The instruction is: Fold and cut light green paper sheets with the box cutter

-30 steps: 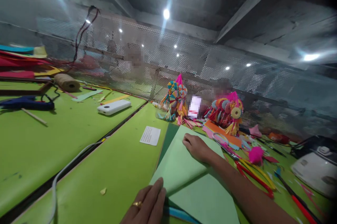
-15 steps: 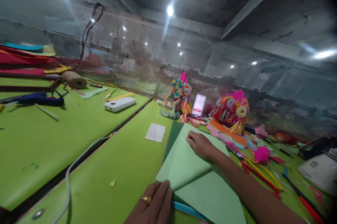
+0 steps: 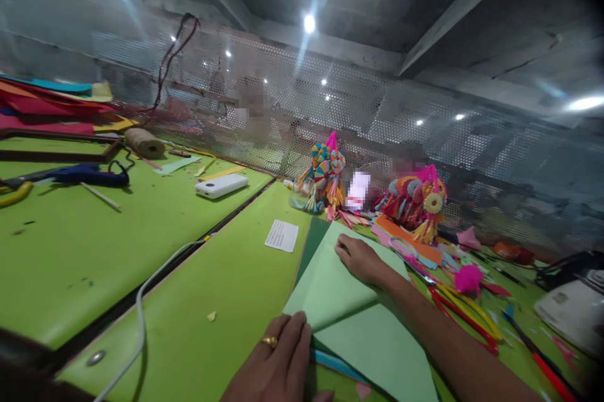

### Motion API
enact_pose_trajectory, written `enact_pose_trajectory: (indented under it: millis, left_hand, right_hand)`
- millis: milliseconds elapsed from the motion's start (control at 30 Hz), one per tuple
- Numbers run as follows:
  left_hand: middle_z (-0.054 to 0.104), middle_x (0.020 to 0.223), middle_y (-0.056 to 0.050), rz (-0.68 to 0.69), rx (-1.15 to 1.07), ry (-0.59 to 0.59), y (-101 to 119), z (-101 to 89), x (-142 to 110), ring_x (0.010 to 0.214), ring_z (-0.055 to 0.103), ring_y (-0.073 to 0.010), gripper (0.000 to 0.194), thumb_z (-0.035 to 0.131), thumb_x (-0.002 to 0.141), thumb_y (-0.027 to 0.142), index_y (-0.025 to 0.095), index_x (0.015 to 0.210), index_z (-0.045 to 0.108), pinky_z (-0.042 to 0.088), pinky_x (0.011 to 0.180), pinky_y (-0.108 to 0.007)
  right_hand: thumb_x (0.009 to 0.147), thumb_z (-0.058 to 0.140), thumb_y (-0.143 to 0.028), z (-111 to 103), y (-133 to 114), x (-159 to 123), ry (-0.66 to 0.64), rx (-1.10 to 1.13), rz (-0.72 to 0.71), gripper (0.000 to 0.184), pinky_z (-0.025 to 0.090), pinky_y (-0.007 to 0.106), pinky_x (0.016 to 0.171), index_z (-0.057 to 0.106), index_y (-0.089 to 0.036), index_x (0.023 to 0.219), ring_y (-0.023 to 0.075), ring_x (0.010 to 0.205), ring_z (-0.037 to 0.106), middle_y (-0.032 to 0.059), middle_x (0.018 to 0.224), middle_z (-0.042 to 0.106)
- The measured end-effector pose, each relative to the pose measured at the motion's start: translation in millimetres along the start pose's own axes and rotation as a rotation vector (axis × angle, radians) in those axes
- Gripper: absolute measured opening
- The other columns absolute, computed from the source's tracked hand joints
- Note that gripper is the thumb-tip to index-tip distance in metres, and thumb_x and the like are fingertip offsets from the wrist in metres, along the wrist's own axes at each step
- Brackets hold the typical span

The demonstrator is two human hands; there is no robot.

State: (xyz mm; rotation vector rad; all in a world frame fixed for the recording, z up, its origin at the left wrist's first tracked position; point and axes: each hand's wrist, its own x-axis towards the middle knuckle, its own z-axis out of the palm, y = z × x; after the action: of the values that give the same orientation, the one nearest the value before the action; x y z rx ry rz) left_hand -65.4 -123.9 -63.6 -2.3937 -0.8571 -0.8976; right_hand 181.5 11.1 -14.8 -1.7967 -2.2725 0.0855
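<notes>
A light green paper sheet [image 3: 330, 292] lies folded over on the green table [image 3: 221, 289], on top of a darker green sheet [image 3: 312, 237]. My left hand [image 3: 280, 361], with a gold ring, rests flat at the bottom, fingertips pressing the near corner of the fold. My right hand [image 3: 358, 258] lies flat on the far part of the paper, fingers stretched toward its upper edge. Neither hand grips anything.
A small white printed slip [image 3: 282, 235] lies left of the paper. Colourful tassel ornaments [image 3: 325, 180] [image 3: 418, 201] stand at the back by a perforated screen. Scissors and paper strips [image 3: 453, 301] clutter the right. A white power bank [image 3: 221, 185], cable [image 3: 141, 314] and twine spool [image 3: 144, 143] are left.
The view has shifted slightly down and left. My left hand has slid a little further onto the paper's near corner; my right hand stays pressed on the far part.
</notes>
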Motion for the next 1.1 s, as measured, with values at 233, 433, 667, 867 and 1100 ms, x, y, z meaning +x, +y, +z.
enact_pose_trajectory:
  millis: [233,433,667,867,1100]
  left_hand:
    - [0.062,0.122,-0.016,0.024,0.012,0.006,-2,1.1,-6,0.110,0.060,-0.0276,0.043,0.052,0.092,0.042,0.008,0.119,0.056,0.055,0.089,-0.031]
    - [0.062,0.122,-0.015,0.042,0.039,-0.003,0,0.1,-2,0.114,0.058,-0.0314,0.037,0.053,0.092,0.034,0.016,0.124,0.053,0.053,0.092,-0.040]
    - [0.060,0.125,-0.015,0.002,-0.013,0.136,42,19.0,46,0.121,0.053,-0.0316,0.031,0.053,0.092,0.023,0.016,0.122,0.049,0.048,0.098,-0.043]
    - [0.065,0.115,-0.017,-0.064,0.017,0.115,55,37.5,49,0.114,0.058,-0.0343,0.028,0.050,0.092,0.025,0.016,0.118,0.049,0.049,0.092,-0.046]
    - [0.065,0.115,-0.016,-0.090,-0.016,0.069,59,41.7,40,0.113,0.058,-0.0360,0.033,0.052,0.091,0.028,0.021,0.122,0.046,0.047,0.091,-0.053]
  right_hand:
    - [0.093,0.042,-0.026,2,-1,-1,0.015,-0.064,0.005,0.012,0.022,0.025,0.059,0.052,-0.020,0.087,0.0158,0.074,0.053,0.0035,0.081,0.063]
    - [0.094,0.041,-0.026,6,3,0,0.015,-0.121,-0.017,0.012,0.021,0.026,0.059,0.051,-0.021,0.090,0.0160,0.072,0.053,0.0036,0.081,0.063]
    - [0.094,0.042,-0.026,4,2,-2,0.005,-0.098,-0.012,0.012,0.023,0.026,0.060,0.052,-0.020,0.090,0.0160,0.072,0.054,0.0032,0.081,0.063]
    - [0.093,0.043,-0.026,6,5,-2,0.029,-0.069,-0.015,0.012,0.025,0.025,0.061,0.052,-0.021,0.086,0.0157,0.070,0.053,0.0018,0.076,0.062]
    - [0.090,0.044,-0.025,6,10,-1,0.044,0.007,-0.046,0.011,0.030,0.025,0.063,0.049,-0.021,0.081,0.0150,0.066,0.051,0.0000,0.071,0.058]
